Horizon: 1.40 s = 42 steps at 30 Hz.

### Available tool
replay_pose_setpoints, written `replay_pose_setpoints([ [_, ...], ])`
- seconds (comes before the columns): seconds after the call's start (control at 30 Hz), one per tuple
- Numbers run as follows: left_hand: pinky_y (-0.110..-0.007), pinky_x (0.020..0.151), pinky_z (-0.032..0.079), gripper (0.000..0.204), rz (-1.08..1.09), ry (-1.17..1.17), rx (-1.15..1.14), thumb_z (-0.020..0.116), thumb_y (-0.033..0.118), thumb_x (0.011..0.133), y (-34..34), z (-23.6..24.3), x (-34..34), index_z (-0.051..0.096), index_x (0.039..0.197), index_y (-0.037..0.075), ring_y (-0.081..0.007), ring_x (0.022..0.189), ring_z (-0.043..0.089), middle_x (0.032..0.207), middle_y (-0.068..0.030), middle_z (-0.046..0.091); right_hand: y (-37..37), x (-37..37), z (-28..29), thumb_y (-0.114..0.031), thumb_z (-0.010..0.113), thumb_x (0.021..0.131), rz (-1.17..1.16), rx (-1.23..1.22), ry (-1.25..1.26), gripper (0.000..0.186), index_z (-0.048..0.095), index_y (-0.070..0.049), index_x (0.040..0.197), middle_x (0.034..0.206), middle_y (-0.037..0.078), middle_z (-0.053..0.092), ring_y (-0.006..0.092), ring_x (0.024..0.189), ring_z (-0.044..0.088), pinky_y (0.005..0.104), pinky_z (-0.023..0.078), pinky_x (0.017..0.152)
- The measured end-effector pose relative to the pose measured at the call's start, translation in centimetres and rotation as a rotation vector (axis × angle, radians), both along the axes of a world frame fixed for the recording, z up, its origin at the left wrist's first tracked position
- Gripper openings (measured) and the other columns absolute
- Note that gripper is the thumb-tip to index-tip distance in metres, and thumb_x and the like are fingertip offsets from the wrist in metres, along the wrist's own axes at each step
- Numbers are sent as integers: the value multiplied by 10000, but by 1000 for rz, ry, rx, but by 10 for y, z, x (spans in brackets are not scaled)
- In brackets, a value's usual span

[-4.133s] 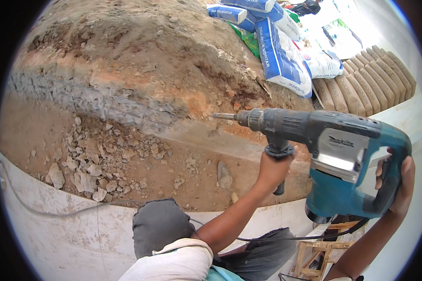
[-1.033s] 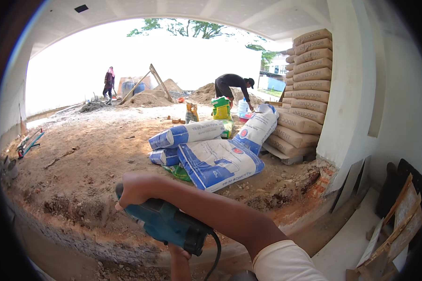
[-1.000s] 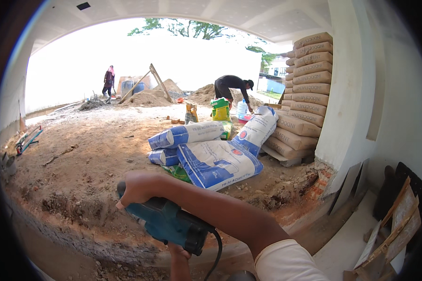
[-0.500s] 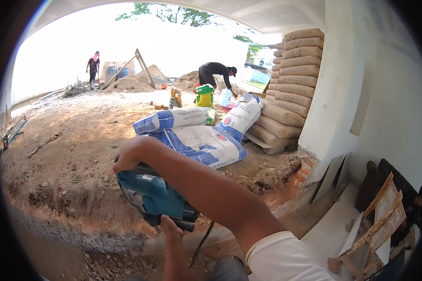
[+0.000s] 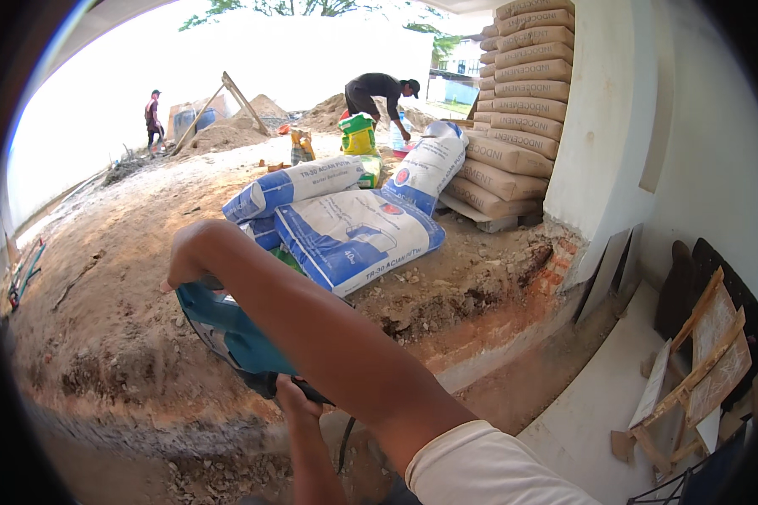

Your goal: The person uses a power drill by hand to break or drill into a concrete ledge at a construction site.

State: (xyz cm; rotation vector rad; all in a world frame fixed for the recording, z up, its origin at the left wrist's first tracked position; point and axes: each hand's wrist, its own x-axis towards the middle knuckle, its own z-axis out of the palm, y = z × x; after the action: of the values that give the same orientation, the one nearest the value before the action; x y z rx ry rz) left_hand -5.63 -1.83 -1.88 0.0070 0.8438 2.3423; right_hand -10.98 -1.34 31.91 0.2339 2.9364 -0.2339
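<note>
A teal and black corded power tool point(image 5: 236, 335) hangs tilted in front of me over the edge of the dirt bank; its exact kind and its working end do not show. My right hand point(image 5: 195, 254) is closed over its top, the arm reaching across from the lower right in a pale sleeve. Lower down, my left hand point(image 5: 299, 397) grips a black handle at the tool's near end. A black cord point(image 5: 346, 442) drops from there. The right forearm covers part of the tool. Just beyond lie blue and white bags point(image 5: 358, 236) of powder.
Brown cement sacks point(image 5: 526, 109) stand stacked beside a white pillar point(image 5: 602, 143). A wooden frame point(image 5: 691, 374) leans at the right. A trench edge point(image 5: 143, 421) runs below the dirt. One person point(image 5: 377, 91) bends over behind the bags; another person point(image 5: 153, 122) is farther off near sand piles.
The view has tilted down and turned slightly right. Both hands keep hold of the power tool, which sits a little farther left in the picture. The far person has turned.
</note>
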Motion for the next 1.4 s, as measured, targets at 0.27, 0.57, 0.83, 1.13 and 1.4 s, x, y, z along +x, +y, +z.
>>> replay_pose_setpoints([
  [0.27, -385, 711, 517, 187, 61, -86, 92, 433, 245, 1002, 19, -52, -25, 458, 1082, 78, -210, 865, 545, 991, -74, 522, 7, 18, 6, -529, 647, 885, 22, -15, 110, 596, 643, -99, 1298, 1317, 115, 634, 315, 1191, 617, 451, 499, 983],
  [0.57, -474, 865, 570, 445, -111, 31, 192, 374, 292, 1038, 14, -77, -37, 471, 1357, -3, -328, 1143, 600, 1308, -184, 559, 0, 27, 5, -507, 617, 910, -8, -21, 84, 566, 634, -109, 1313, 1323, 107, 630, 305, 1192, 615, 461, 502, 973],
  [0.83, -369, 640, 524, 134, -34, -39, 146, 498, 224, 980, 7, -15, 12, 549, 917, 117, -164, 720, 598, 845, -33, 589, 9, 35, -3, -454, 601, 914, 11, 9, 138, 527, 640, -100, 1303, 1305, 115, 637, 299, 1164, 631, 445, 502, 976],
  [1.13, -374, 636, 583, 304, 75, 21, 69, 415, 294, 1033, -13, 16, 32, 520, 1217, 76, -196, 851, 666, 1008, -81, 643, -10, 28, -7, -363, 562, 915, 77, 56, 133, 443, 659, -128, 1278, 1273, 122, 650, 297, 1130, 648, 453, 488, 972],
  [1.4, -373, 653, 543, 159, 36, -128, 129, 478, 219, 975, -1, 14, 24, 544, 1010, 79, -192, 699, 624, 824, -44, 613, -8, 5, -16, -588, 618, 890, 157, 184, 210, 682, 659, 5, 1224, 1248, 177, 655, 327, 1138, 632, 426, 508, 938],
])
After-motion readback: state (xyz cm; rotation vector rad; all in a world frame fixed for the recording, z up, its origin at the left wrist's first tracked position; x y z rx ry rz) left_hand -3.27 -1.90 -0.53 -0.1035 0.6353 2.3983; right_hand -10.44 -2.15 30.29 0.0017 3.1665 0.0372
